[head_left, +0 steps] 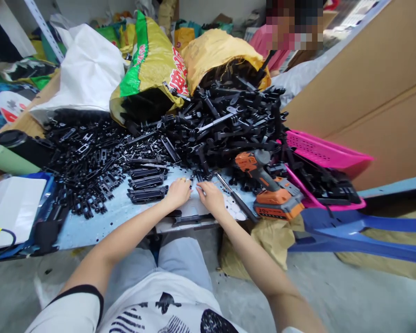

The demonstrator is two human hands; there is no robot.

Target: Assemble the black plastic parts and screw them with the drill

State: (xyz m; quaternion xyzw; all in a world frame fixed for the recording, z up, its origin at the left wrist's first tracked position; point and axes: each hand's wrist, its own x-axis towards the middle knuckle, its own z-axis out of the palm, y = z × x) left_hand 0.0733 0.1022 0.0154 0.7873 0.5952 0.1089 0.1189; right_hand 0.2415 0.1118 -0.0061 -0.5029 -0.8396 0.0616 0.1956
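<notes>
My left hand [179,192] and my right hand [211,198] are close together at the table's front edge, fingertips curled down. Small dark parts [198,177] lie just beyond the fingertips; what the fingers pinch is too small to make out. Beside my left hand, long black metal parts [147,194] are stacked in a neat group. A metal rod tool with a dark handle [237,198] lies right of my right hand. Further right, an orange and grey cordless drill [260,171] stands on its battery. Below my hands, a black part [190,218] rests at the table edge.
Piles of black metal parts [229,120] cover the back of the table [86,229]. Behind them lie a yellow-green sack [156,64], a white sack [86,64] and an orange sack [222,55]. A pink basket [329,150] and blue stool [333,231] stand right. Another person sits beyond.
</notes>
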